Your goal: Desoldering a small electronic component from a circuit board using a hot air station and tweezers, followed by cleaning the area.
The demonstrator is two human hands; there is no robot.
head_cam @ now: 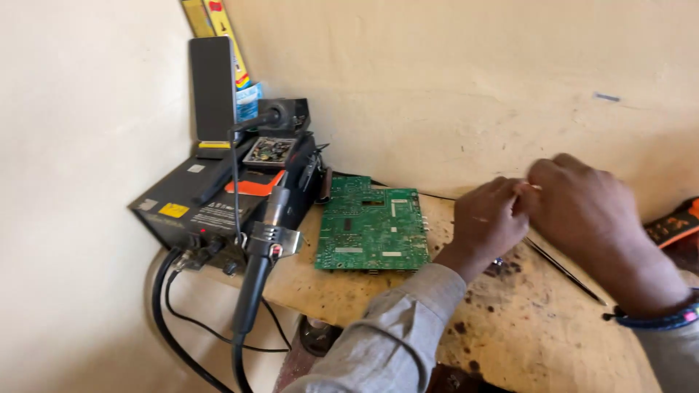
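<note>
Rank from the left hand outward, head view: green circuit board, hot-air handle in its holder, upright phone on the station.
From the left hand:
1. Green circuit board, flat on the bench just to its left.
2. Hot-air handle, hung at the station's front, beyond the board's left edge.
3. Upright phone, on top of the station at the back left, by the wall.

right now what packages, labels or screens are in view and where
Phone: upright on the black station, dark blank screen.
Yellow label: station's sloped front, small rectangle.
Orange sticker: station top, flat.
Yellow-red package: leaning on the wall behind the phone.
Blue box: beside the phone.
</note>
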